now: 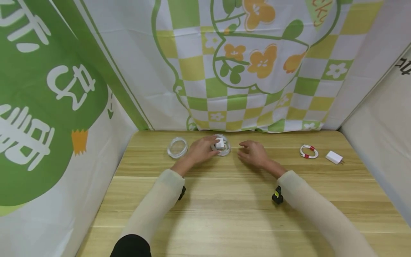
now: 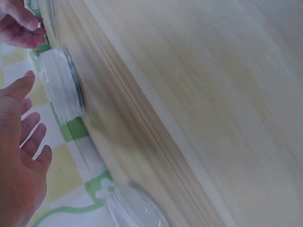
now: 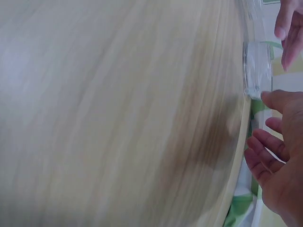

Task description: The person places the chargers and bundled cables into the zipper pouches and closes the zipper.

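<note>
A clear round container stands near the table's back edge, with a white charger plug in it. My left hand is at its left side, thumb and fingers spread toward it; in the left wrist view, that hand has loosely bent fingers and nothing in them. To the container's right, my right hand hovers apart from it with relaxed fingers. The right wrist view shows this hand holding nothing, its thumb tip near the clear container. Whether the left fingertips touch the container, I cannot tell.
Left of my left hand lies another clear round piece, a dish or lid. Farther right are a white cable coil with red bands and a white charger plug. A patterned cloth hangs behind the wooden table.
</note>
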The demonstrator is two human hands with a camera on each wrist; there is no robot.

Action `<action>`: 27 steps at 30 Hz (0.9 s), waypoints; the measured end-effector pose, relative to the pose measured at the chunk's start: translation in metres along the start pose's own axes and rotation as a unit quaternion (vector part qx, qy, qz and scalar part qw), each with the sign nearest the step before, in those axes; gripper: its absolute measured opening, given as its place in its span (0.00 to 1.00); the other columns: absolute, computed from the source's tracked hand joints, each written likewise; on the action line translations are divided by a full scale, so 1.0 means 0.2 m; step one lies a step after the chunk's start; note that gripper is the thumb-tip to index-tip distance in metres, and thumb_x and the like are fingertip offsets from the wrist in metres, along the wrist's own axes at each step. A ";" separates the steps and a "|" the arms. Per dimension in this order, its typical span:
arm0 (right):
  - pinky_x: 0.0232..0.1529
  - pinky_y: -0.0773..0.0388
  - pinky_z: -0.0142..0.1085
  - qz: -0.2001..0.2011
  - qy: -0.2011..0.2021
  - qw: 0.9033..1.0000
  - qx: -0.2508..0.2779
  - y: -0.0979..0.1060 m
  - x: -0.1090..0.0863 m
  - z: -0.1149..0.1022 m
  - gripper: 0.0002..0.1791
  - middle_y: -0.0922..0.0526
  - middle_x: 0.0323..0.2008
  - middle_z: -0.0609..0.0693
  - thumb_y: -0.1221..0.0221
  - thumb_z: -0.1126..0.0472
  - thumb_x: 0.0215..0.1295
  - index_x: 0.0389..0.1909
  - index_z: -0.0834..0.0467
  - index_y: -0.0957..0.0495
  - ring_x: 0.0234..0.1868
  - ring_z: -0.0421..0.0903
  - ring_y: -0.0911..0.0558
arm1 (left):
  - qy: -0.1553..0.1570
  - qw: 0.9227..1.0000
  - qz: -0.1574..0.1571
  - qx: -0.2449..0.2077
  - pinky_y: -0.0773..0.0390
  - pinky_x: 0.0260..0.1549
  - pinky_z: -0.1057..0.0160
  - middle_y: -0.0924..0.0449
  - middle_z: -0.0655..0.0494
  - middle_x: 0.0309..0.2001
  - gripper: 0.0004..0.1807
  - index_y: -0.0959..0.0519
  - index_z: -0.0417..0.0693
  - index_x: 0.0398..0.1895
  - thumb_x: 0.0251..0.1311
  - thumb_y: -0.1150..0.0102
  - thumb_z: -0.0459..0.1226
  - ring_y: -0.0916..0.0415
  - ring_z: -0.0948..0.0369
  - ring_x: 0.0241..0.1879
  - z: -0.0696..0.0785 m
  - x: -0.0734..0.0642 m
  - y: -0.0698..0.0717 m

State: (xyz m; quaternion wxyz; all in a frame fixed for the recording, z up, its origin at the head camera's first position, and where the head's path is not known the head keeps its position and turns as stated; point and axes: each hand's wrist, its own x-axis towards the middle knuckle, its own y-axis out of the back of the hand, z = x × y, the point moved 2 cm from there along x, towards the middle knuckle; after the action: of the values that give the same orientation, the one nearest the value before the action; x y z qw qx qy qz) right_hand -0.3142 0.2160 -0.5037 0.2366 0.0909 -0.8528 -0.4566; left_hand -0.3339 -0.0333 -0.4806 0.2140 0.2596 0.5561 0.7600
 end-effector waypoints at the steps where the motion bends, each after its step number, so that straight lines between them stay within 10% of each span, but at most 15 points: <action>1: 0.49 0.20 0.51 -0.002 0.007 1.000 -0.004 0.01 -0.01 0.01 0.23 0.16 0.47 0.63 0.31 0.58 0.57 0.50 0.68 0.19 0.47 0.58 0.16 | 0.001 1.000 0.000 0.002 0.29 0.62 0.52 0.32 0.48 0.69 0.29 0.26 0.48 0.64 0.63 0.38 0.49 0.33 0.51 0.67 -0.01 -0.01 0.00; 17: 0.61 0.30 0.56 -0.034 0.021 0.999 -0.027 0.19 -0.10 0.15 0.33 0.21 0.56 0.67 0.28 0.56 0.54 0.58 0.70 0.25 0.58 0.64 0.24 | 0.004 0.999 0.034 -0.014 0.22 0.52 0.50 0.34 0.46 0.69 0.35 0.32 0.49 0.70 0.62 0.38 0.51 0.34 0.49 0.67 -0.17 -0.20 0.14; 27: 0.61 0.30 0.56 -0.040 0.031 0.998 -0.047 0.29 -0.14 0.25 0.36 0.22 0.56 0.67 0.28 0.54 0.53 0.59 0.70 0.26 0.58 0.64 0.24 | 0.029 0.998 0.054 0.001 0.31 0.62 0.46 0.34 0.43 0.69 0.37 0.33 0.44 0.70 0.61 0.36 0.50 0.33 0.46 0.66 -0.27 -0.30 0.16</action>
State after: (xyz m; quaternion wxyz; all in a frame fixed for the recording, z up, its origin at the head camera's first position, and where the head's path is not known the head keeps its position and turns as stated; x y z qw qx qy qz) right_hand -0.3101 0.2964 -0.4900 0.2483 0.1279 -0.8184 -0.5023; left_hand -0.3234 -0.1196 -0.4738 0.1562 0.2672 0.5477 0.7773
